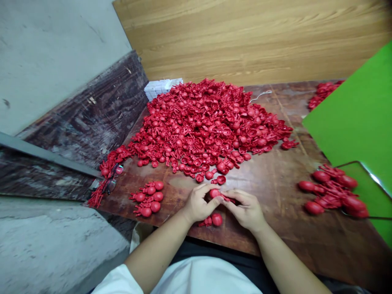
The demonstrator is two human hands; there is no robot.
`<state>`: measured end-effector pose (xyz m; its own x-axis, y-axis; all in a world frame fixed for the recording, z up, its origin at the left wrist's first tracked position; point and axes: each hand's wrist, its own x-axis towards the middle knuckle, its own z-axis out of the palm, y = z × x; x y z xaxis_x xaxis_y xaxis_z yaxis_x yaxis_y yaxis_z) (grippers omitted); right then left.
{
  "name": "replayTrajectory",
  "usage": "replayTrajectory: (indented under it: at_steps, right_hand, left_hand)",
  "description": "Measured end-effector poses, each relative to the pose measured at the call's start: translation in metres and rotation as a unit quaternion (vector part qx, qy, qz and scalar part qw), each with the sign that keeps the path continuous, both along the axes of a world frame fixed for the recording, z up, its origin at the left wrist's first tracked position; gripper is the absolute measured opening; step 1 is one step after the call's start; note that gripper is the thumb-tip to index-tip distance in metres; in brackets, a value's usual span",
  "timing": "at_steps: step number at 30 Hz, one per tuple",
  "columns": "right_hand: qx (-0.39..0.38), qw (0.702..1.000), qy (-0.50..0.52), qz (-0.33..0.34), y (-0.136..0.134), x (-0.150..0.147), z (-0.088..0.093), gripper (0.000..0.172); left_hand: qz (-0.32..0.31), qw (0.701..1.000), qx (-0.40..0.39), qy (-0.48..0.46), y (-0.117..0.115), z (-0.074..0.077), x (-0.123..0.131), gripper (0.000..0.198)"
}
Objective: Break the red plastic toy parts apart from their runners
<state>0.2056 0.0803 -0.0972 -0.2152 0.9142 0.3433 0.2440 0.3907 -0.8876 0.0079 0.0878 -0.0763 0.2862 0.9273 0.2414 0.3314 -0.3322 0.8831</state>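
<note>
My left hand (199, 203) and my right hand (245, 209) meet over the near edge of a brown wooden table (275, 183). Together they pinch a small red plastic part (218, 194) between thumbs and fingers. Just below the hands lies another red part (212, 220) with round heads. A big heap of red plastic parts (208, 122) fills the table's middle behind the hands. A small cluster of red round-headed parts (148, 199) lies to the left of my left hand.
Larger red parts (332, 190) lie at the right beside a green board (358, 118). More red parts (324, 92) sit at the far right. Eyeglasses (112, 179) rest at the table's left edge. A white stack (161, 86) stands behind the heap, by a wooden wall.
</note>
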Motion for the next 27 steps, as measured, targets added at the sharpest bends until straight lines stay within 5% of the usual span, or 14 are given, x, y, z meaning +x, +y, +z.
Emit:
replayTrajectory:
  at_steps: [6,9,13,20,27]
  right_hand:
    - [-0.145,0.981,0.114,-0.058,0.005,-0.002,-0.012,0.059]
    - [-0.162,0.983,0.088,-0.004,0.006,0.0,-0.011,0.042]
    - [-0.095,0.994,0.023,0.045,0.005,0.003,-0.002,0.025]
    - [-0.046,0.996,-0.007,0.078,0.001,-0.004,0.002,0.061]
    - [-0.08,0.994,-0.008,0.077,-0.001,-0.017,0.005,0.049]
  left_hand:
    - [0.022,0.995,0.057,-0.076,0.0,-0.005,0.001,0.024]
    - [0.046,0.993,0.059,-0.092,0.0,-0.01,0.002,0.025]
    - [0.073,0.993,0.037,-0.084,-0.001,-0.012,0.003,0.036]
    - [-0.009,0.997,0.031,-0.073,-0.004,-0.012,0.004,0.033]
    - [-0.049,0.995,0.067,-0.059,-0.001,-0.012,0.006,0.03]
